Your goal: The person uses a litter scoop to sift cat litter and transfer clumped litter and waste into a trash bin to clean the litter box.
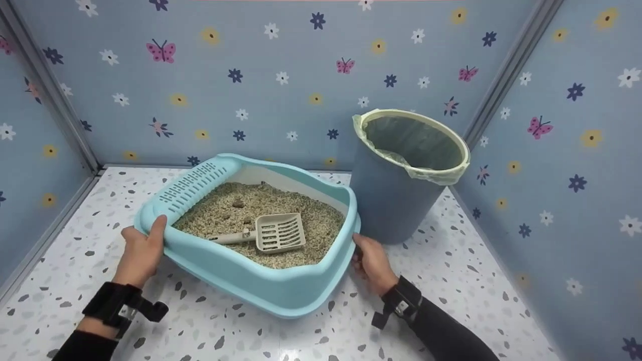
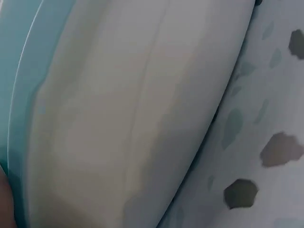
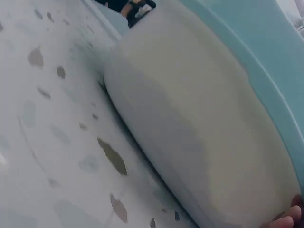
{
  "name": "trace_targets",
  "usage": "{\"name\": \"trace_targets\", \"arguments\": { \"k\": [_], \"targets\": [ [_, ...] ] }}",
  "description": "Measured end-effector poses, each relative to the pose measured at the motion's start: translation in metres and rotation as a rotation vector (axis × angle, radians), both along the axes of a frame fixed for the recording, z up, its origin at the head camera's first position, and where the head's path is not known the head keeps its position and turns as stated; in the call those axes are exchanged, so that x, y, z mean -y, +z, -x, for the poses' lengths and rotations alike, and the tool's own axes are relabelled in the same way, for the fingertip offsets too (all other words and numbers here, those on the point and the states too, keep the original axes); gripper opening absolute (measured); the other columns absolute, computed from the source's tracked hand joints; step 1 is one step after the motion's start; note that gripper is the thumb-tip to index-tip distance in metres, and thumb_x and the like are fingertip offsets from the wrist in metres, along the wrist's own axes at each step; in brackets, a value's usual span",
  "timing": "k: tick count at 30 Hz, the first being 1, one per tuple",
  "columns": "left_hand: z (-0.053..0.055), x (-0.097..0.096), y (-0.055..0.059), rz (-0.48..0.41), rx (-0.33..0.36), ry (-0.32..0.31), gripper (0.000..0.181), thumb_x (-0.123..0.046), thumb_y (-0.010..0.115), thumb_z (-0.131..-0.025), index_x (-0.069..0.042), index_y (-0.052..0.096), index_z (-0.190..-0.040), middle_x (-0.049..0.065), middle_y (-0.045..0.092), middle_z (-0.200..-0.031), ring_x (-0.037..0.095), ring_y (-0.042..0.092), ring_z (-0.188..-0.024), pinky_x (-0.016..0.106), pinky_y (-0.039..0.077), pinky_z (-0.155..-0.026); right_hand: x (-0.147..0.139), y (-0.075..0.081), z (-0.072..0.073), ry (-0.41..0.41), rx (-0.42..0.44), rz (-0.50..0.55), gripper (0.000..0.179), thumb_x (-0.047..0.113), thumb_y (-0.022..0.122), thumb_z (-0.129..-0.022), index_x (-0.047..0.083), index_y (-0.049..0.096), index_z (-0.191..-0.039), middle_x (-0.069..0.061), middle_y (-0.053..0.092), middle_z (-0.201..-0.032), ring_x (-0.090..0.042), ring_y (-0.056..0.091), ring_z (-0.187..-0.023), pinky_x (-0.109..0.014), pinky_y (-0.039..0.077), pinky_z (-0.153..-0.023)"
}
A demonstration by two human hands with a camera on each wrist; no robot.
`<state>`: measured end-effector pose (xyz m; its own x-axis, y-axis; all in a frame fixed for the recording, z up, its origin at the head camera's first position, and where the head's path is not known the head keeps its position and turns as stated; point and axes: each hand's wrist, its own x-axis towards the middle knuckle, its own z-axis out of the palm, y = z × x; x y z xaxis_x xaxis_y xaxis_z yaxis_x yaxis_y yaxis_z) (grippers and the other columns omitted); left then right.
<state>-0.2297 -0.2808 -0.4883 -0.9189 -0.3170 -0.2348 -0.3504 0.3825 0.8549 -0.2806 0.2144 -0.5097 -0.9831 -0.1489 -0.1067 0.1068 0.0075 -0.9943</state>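
A light blue litter box (image 1: 296, 293) sits at an angle on the speckled surface, filled with tan granular litter (image 1: 321, 220). On the litter lies a beige slotted scoop (image 1: 280, 232), its handle pointing left. My left hand (image 1: 142, 253) grips the box's left front corner, thumb over the rim and the other fingers mostly hidden beneath. At the right side, my right hand (image 1: 373, 260) holds the lower edge of the blue rim. Its fingertips (image 3: 285, 221) show curled under that rim in the right wrist view. Both wrist views show the box's pale lower wall (image 3: 180, 109) close up.
A grey-blue bin (image 1: 391, 205) with a pale green liner bag (image 1: 441, 175) stands right behind the box's right side. Flower-printed panels (image 1: 281, 110) wall in the back and both sides. Speckled surface (image 1: 466, 301) extends in front and to the right.
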Motion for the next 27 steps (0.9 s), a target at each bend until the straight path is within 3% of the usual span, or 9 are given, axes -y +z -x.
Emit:
{"name": "trace_targets", "arguments": {
  "k": [2,5,8,13,17,20,24,27],
  "targets": [
    [-0.008,-0.012,0.000,-0.029,0.009,-0.009,0.113,-0.085,0.028,-0.105,0.014,0.000,-0.152,0.023,0.045,-0.103,0.027,0.053,-0.068,0.038,0.050,-0.057,-0.001,0.000,0.010,-0.049,-0.008,-0.018,0.048,0.045,0.051,-0.117,0.014,0.062,-0.082,0.001,0.050,-0.065,-0.012,0.041,-0.053,-0.027,0.032,-0.049],
    [-0.018,-0.030,0.002,-0.146,0.010,-0.031,0.113,-0.084,0.034,-0.105,0.011,-0.004,-0.154,0.013,0.048,-0.085,0.021,0.049,-0.058,0.033,0.046,-0.050,-0.001,-0.001,0.023,-0.103,-0.044,-0.025,0.046,0.043,0.050,-0.117,0.014,0.061,-0.083,0.002,0.050,-0.062,-0.012,0.042,-0.051,-0.028,0.034,-0.050],
    [-0.021,-0.040,0.005,-0.230,0.008,-0.043,0.114,-0.083,0.037,-0.106,0.010,-0.007,-0.156,0.004,0.046,-0.072,0.015,0.046,-0.052,0.029,0.042,-0.044,0.000,-0.002,0.024,-0.126,-0.065,-0.020,0.040,0.038,0.049,-0.117,0.013,0.060,-0.088,0.003,0.048,-0.063,-0.012,0.041,-0.052,-0.029,0.035,-0.051],
    [-0.007,-0.037,0.006,-0.217,0.013,-0.033,0.120,-0.081,0.039,-0.106,0.014,-0.014,-0.157,0.003,0.045,-0.070,0.015,0.044,-0.052,0.030,0.041,-0.045,0.000,-0.001,0.007,-0.106,-0.057,0.014,0.036,0.036,0.050,-0.119,0.012,0.056,-0.092,0.003,0.045,-0.067,-0.012,0.039,-0.056,-0.026,0.033,-0.052],
    [0.010,-0.026,0.004,-0.236,-0.009,-0.032,0.114,-0.078,0.041,-0.107,0.011,-0.009,-0.157,0.003,0.043,-0.066,0.014,0.042,-0.049,0.030,0.039,-0.046,0.000,0.000,-0.013,-0.021,-0.041,0.045,0.038,0.034,0.045,-0.121,0.012,0.054,-0.091,0.004,0.043,-0.068,-0.011,0.038,-0.056,-0.024,0.032,-0.050],
    [0.015,-0.023,0.002,-0.244,-0.037,-0.049,0.105,-0.078,0.040,-0.107,0.005,0.000,-0.157,0.007,0.043,-0.076,0.015,0.043,-0.053,0.031,0.041,-0.048,-0.003,-0.001,-0.022,0.039,-0.018,0.043,0.041,0.033,0.044,-0.121,0.011,0.054,-0.088,0.002,0.044,-0.068,-0.011,0.039,-0.056,-0.023,0.032,-0.049],
    [0.000,-0.035,0.002,-0.249,-0.052,-0.080,0.104,-0.082,0.038,-0.106,-0.001,0.002,-0.161,0.010,0.043,-0.087,0.019,0.044,-0.060,0.032,0.043,-0.050,-0.008,-0.001,-0.016,0.033,0.005,-0.009,0.046,0.038,0.044,-0.120,0.011,0.058,-0.085,-0.001,0.049,-0.070,-0.012,0.042,-0.056,-0.024,0.032,-0.048],
    [-0.016,-0.053,0.007,-0.280,-0.062,-0.109,0.097,-0.084,0.040,-0.105,-0.004,0.014,-0.154,0.007,0.046,-0.077,0.017,0.042,-0.057,0.030,0.039,-0.045,-0.009,-0.001,0.001,-0.046,-0.017,-0.062,0.047,0.042,0.047,-0.119,0.012,0.059,-0.085,-0.001,0.051,-0.067,-0.014,0.042,-0.055,-0.026,0.033,-0.049]
  ]
}}
